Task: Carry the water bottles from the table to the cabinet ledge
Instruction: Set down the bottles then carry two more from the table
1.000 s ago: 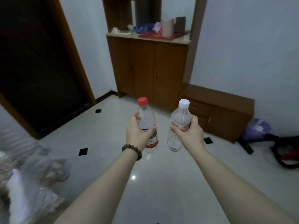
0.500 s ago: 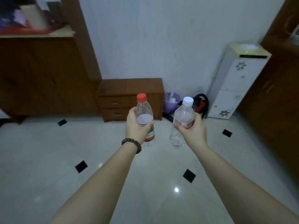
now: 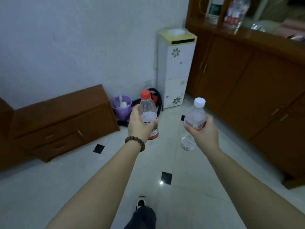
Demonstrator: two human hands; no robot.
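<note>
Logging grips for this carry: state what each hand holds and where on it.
The left hand grips the red-capped bottle around its labelled middle. The right hand grips the white-capped bottle around its labelled middle too.

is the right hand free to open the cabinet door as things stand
Probably not: the right hand grips the white-capped bottle, and the cabinet door lies ahead beyond it. The left hand holds the red-capped bottle too.
</note>
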